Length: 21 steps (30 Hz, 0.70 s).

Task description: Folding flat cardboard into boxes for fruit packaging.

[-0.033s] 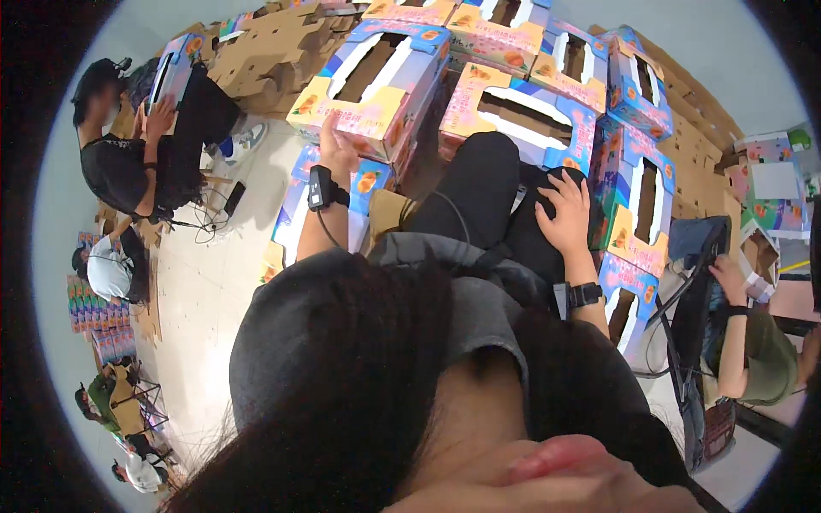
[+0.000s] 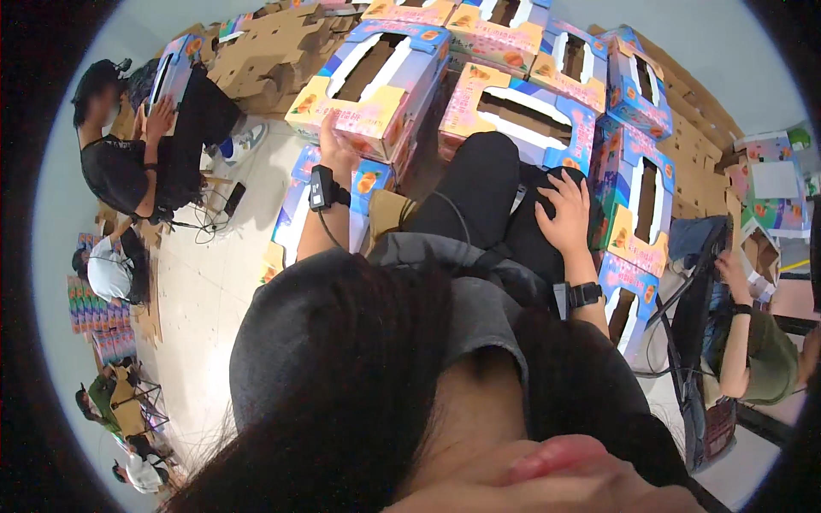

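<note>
My left hand (image 2: 339,156) rests against the near end of a printed peach-patterned carton (image 2: 328,84), with its fingers stretched along the yellow end panel. The carton has a long slot in its top and sits above another carton (image 2: 292,201), which is partly behind my left forearm. My right hand (image 2: 564,212) lies spread on my right knee and holds nothing. Just past my knees is a similar slotted carton (image 2: 469,104). To the right of my right hand stands another carton (image 2: 631,227).
More cartons (image 2: 498,41) are stacked ahead. Flattened brown cardboard (image 2: 265,56) lies at the far left, with more cardboard (image 2: 697,145) at the right. A seated person (image 2: 120,171) holds a carton at the left. Another person (image 2: 757,359) works at the right beside dangling cables (image 2: 676,299).
My hands stay where they were. At the right, the other person's hand and forearm have shifted slightly, and a strip of brown cardboard now shows beside them.
</note>
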Tool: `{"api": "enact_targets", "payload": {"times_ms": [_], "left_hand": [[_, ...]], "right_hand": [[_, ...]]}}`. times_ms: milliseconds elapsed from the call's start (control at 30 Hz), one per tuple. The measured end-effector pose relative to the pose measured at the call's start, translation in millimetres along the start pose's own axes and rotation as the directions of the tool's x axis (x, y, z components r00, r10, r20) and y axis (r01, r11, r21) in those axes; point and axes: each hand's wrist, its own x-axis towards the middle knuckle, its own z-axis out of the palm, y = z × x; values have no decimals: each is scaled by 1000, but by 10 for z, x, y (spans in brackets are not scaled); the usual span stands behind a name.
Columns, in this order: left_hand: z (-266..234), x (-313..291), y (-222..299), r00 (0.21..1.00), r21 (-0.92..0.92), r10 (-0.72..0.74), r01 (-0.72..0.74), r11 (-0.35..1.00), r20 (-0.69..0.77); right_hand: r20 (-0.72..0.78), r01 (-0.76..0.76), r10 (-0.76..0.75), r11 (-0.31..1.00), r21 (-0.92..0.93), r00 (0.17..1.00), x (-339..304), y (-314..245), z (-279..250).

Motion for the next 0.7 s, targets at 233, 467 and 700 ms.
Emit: {"api": "enact_targets", "payload": {"times_ms": [233, 467, 700], "left_hand": [[152, -41, -50, 994, -10, 90, -90, 996, -58], [224, -194, -78, 971, -124, 212, -225, 966, -111], [-346, -107, -56, 915, -204, 404, -392, 897, 20]], "right_hand": [[-17, 3, -3, 1000, 0, 1000, -27, 19, 27], [-15, -7, 7, 1000, 19, 1000, -14, 25, 6], [-22, 2, -1, 1000, 21, 1000, -5, 14, -18]]}}
